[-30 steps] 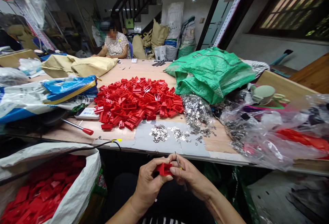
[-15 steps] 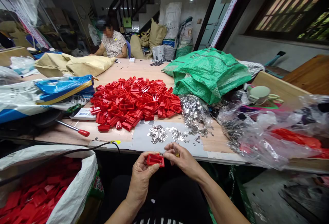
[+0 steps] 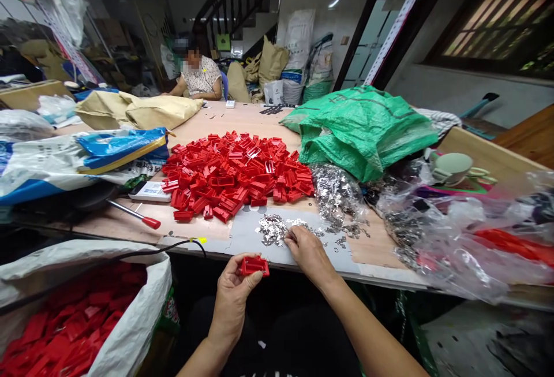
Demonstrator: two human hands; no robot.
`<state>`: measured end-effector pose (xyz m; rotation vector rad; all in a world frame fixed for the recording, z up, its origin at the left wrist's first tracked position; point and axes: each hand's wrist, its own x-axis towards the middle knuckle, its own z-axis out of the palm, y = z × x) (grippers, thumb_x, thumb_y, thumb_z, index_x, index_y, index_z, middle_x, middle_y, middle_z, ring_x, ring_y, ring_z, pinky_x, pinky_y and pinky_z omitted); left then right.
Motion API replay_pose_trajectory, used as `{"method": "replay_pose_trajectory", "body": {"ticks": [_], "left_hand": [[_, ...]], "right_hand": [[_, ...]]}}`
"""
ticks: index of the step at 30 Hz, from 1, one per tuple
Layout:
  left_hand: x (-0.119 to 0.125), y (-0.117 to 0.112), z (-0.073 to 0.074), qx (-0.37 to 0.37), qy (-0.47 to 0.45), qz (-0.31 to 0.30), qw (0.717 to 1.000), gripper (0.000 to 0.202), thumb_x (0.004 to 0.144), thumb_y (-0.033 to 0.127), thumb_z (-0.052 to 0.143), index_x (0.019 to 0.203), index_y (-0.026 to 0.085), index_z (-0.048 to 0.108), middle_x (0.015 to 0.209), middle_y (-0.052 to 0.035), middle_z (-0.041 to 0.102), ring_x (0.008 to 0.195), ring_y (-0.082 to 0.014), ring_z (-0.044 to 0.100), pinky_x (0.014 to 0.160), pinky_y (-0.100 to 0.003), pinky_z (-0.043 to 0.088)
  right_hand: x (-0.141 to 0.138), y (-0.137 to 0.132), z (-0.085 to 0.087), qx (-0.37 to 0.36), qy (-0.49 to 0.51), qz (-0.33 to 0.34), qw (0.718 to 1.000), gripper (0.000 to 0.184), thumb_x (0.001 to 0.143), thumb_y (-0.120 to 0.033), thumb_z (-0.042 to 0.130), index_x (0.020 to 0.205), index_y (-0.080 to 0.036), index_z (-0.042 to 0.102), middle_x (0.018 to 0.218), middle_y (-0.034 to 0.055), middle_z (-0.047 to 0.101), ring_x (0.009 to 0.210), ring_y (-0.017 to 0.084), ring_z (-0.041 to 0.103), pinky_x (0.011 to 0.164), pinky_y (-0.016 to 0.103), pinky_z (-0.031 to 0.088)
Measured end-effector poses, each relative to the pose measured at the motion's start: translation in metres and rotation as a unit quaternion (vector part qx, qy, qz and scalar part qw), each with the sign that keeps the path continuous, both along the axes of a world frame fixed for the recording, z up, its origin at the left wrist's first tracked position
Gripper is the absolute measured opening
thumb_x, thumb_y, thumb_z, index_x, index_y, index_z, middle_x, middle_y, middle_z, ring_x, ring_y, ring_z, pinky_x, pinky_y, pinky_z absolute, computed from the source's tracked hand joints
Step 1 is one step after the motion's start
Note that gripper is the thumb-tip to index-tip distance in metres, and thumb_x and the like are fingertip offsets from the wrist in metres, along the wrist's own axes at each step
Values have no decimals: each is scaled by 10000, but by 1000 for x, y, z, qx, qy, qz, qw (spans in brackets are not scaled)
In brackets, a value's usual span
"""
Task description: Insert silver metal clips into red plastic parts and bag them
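My left hand (image 3: pixel 236 287) pinches a small red plastic housing (image 3: pixel 254 265) just in front of the table edge, its hollow side facing up. Bits of metal show inside that part. My right hand (image 3: pixel 306 253) reaches over the grey mat (image 3: pixel 246 237), closed on a thin pointed tool that looks like tweezers; most of it is hidden by the fingers. Its tip is at a small heap of flat silver metal pieces (image 3: pixel 272 230). Behind the mat lies a big pile of red plastic housings (image 3: pixel 234 175).
A clear bag of metal pieces (image 3: pixel 337 189) and a green woven sack (image 3: pixel 367 126) lie right of the pile. At the left are a lever with a red knob (image 3: pixel 150 223) and an open white sack (image 3: pixel 151 284) of red parts. Across the table sits a person (image 3: pixel 201 79).
My right hand has moved away from the red housing, forward to the metal pieces. My left hand still holds the housing, slightly further left and tilted. The camera view has shifted a little left.
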<state>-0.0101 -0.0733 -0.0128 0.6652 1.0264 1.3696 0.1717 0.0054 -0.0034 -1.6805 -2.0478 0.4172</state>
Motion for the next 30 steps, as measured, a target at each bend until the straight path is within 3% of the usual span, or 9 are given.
{"method": "replay_pose_trajectory", "body": {"ticks": [6,12,22,30], "left_hand": [[4,3,7,-35,-57,-3,998,400,676,267,795,1035,186,641,960,-34,699,870,-161,658,795,-288,540],[8,3,7,-39,-67,-14,997,447,678,270,794,1090,198,634,884,-23,688,823,-151,653,769,-284,542],[5,3,9,-37,-73,-9,997,466,698,258,783,1133,209,623,903,-23,681,818,-138,643,771,-279,542],[8,8,8,-6,-95,-27,995,515,733,251,758,1222,241,599,961,-28,686,860,-141,647,801,-267,513]], "right_hand": [[13,-8,5,-4,30,-17,999,64,850,-220,417,832,-219,478,738,14,586,666,170,543,615,277,374],[9,-8,-1,3,19,17,1000,80,862,-184,435,873,-209,510,882,58,614,801,186,570,721,299,413],[-1,-3,1,-10,18,-4,1000,64,844,-181,461,792,-217,470,791,32,582,735,186,550,674,296,382],[1,-29,31,-87,218,80,969,88,872,-280,491,845,-209,536,746,-16,569,628,120,484,588,239,382]]}}
